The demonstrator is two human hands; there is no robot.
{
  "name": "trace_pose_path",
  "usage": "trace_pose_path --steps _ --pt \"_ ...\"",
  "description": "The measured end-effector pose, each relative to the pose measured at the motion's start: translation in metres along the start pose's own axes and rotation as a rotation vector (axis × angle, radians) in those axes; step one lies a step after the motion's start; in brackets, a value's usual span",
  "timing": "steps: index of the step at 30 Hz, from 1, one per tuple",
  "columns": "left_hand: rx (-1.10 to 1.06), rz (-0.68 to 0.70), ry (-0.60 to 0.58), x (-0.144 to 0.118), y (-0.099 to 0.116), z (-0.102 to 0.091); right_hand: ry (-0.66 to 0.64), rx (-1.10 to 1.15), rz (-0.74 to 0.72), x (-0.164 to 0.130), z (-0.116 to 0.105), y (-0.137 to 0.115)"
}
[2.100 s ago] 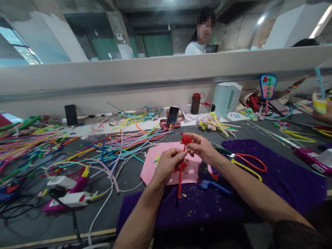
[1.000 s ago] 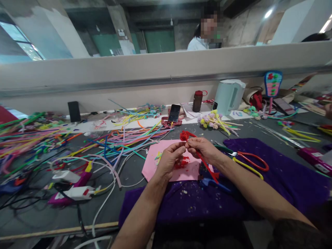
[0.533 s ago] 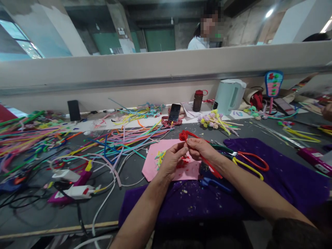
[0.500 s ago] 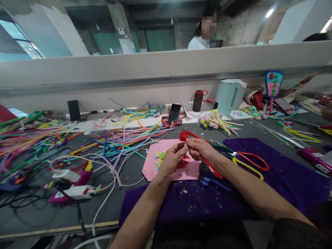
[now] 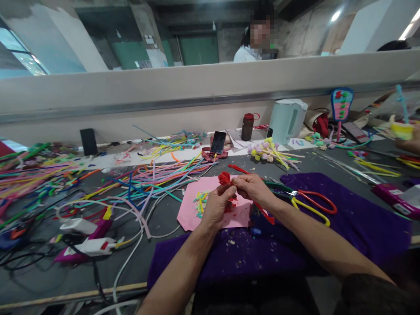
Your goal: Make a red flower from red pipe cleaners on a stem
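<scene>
Over the pink sheet (image 5: pixel 187 205), my left hand (image 5: pixel 219 202) pinches the base of a small red pipe-cleaner flower (image 5: pixel 224 177) whose coiled head points up. Touching it from the other side, my right hand (image 5: pixel 255 189) has thumb and forefinger pressed together at the flower's base. Red pipe cleaners (image 5: pixel 265 214) pass beneath the right hand, and one red end sticks out above it. What lies between the fingertips is mostly hidden. Short yellow and green clippings (image 5: pixel 201 203) lie on the sheet beside my left hand.
A tool with red and yellow handles (image 5: pixel 316 202) lies on purple cloth (image 5: pixel 354 218). Loose pipe cleaners (image 5: pixel 164 175), cables and a power strip (image 5: pixel 105 227) spread leftward. Behind stand a kettle (image 5: pixel 285 120), bottle (image 5: pixel 247 127) and phone (image 5: pixel 218 142). Another person's hand (image 5: pixel 410 142) is far right.
The red flower has tipped left and now shows more of its coiled head above my left fingers. Another person's hand with something yellow and blue has appeared at the right edge.
</scene>
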State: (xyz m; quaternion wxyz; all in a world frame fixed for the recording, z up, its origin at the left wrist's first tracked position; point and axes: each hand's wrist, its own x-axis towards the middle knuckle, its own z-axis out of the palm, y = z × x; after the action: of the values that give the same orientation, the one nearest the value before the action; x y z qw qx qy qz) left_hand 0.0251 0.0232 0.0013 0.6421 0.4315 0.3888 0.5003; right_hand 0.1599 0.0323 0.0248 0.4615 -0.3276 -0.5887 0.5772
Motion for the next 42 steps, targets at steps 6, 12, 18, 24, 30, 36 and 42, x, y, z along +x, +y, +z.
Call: trace_pose_path --steps 6,12,18,24,30,36,42 --pt "0.014 0.041 0.072 0.000 0.004 0.001 -0.003 -0.037 -0.030 0.000 0.001 0.001" --pt "-0.104 0.021 0.068 0.000 0.007 0.000 -0.062 -0.024 0.007 -0.001 0.003 0.005" --pt "-0.289 0.017 0.088 0.004 0.013 -0.007 -0.129 -0.084 0.057 -0.002 0.002 0.007" --pt "-0.428 0.160 0.252 0.016 0.029 -0.030 -0.085 -0.170 0.131 0.007 -0.021 0.004" --pt "-0.467 0.283 0.370 0.018 0.037 -0.042 0.213 -0.059 0.073 0.014 -0.059 -0.004" --pt "-0.275 0.372 0.290 0.009 0.042 -0.035 0.338 -0.064 -0.018 0.012 -0.065 -0.002" --pt "-0.164 0.436 0.267 0.002 0.044 -0.028 0.205 -0.113 0.020 0.011 -0.029 0.007"
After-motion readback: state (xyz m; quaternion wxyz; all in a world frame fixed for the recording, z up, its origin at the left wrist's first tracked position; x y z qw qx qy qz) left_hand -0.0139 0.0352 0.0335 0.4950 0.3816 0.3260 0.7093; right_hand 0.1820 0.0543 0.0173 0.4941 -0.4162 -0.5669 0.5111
